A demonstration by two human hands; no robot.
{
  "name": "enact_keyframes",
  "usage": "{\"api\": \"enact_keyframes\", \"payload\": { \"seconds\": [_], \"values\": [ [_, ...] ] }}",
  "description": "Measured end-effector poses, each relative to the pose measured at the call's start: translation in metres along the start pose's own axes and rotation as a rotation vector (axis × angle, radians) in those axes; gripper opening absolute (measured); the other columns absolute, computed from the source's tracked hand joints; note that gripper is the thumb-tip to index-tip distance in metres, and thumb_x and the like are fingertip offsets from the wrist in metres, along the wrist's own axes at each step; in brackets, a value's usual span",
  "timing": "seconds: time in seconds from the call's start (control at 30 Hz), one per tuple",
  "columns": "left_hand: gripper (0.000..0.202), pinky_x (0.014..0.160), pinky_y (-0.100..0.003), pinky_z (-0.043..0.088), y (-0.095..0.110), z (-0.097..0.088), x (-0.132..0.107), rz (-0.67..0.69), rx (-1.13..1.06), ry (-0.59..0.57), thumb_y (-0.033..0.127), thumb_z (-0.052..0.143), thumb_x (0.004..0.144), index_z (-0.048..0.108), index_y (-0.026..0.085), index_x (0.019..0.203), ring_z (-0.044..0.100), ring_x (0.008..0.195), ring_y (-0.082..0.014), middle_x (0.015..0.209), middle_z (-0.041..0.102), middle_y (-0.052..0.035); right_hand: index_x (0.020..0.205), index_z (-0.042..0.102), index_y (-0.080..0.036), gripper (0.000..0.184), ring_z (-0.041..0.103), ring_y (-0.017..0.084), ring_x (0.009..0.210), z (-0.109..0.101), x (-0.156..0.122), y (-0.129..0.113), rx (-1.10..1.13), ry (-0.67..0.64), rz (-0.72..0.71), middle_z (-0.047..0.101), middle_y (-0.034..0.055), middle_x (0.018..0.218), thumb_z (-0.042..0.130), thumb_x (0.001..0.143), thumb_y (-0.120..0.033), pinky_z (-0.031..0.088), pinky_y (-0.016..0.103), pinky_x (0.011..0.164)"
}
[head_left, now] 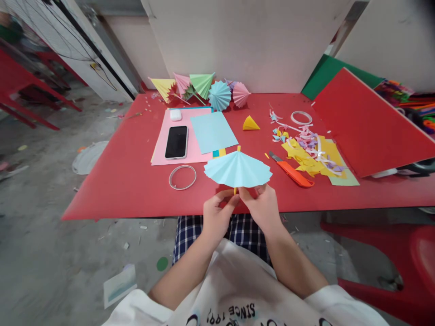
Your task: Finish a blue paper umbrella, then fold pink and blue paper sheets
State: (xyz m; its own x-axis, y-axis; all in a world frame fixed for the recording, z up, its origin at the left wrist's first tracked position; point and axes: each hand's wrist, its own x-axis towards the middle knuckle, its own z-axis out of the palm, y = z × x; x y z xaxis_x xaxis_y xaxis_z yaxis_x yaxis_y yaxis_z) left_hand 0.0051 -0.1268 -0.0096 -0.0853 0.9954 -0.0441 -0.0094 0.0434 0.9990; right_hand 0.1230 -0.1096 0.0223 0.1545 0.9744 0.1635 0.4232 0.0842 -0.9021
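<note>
A light blue pleated paper umbrella (238,170) is held upright over the table's front edge, its canopy spread. A yellow tip pokes out of its top, and a short bit of yellow stick (235,191) shows below. My left hand (219,209) is closed, thumb and fingers pinching that stick. Beside it my right hand (263,203) is closed too, its fingers under the canopy by the stick; the paper hides some fingertips. To the right lies an orange utility knife (294,174) with its blade out.
Finished paper umbrellas (220,95) stand along the back of the red table (129,181). A phone (176,142) and a light blue sheet (214,131) lie on pink paper. Rolls of tape (182,177), a folded yellow cone (250,123), paper scraps (302,156) and a red board (370,122) are around.
</note>
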Motion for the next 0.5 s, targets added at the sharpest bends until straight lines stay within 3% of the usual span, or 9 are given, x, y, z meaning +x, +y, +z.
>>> {"api": "enact_keyframes", "payload": {
  "seconds": [0.23,0.37,0.5],
  "values": [
    [0.015,0.062,-0.023,0.048,0.0061,0.0013,0.0006,-0.082,-0.174,-0.101,0.030,0.066,0.076,0.070,0.017,0.080,0.061,0.059,-0.0136,0.061,0.066,0.0010,0.074,0.061,-0.021,0.008,0.060,0.016,0.063,0.0037,-0.0004,0.0021,0.167,-0.030,0.121,0.066,0.0015,0.074,0.056,0.071,-0.027,0.046,0.027,0.057],
    [0.015,0.068,-0.024,0.047,0.0086,0.0023,0.0007,-0.072,-0.295,-0.195,0.029,0.061,0.081,0.068,0.017,0.074,0.059,0.063,-0.0129,0.062,0.065,0.0000,0.070,0.054,-0.022,0.006,0.047,0.008,0.040,0.0073,0.0000,0.0012,0.432,-0.116,0.223,0.057,-0.0047,0.058,0.054,0.074,-0.027,0.038,0.023,0.042],
    [0.026,0.071,-0.027,0.046,0.0098,0.0026,0.0000,-0.084,-0.351,-0.257,0.030,0.056,0.084,0.065,0.016,0.065,0.060,0.066,-0.0151,0.065,0.065,-0.0027,0.070,0.052,-0.021,0.008,0.039,0.005,0.034,0.0101,0.0005,-0.0007,0.653,-0.163,0.268,0.046,-0.0085,0.049,0.056,0.075,-0.026,0.032,0.020,0.037]
  ]
}}
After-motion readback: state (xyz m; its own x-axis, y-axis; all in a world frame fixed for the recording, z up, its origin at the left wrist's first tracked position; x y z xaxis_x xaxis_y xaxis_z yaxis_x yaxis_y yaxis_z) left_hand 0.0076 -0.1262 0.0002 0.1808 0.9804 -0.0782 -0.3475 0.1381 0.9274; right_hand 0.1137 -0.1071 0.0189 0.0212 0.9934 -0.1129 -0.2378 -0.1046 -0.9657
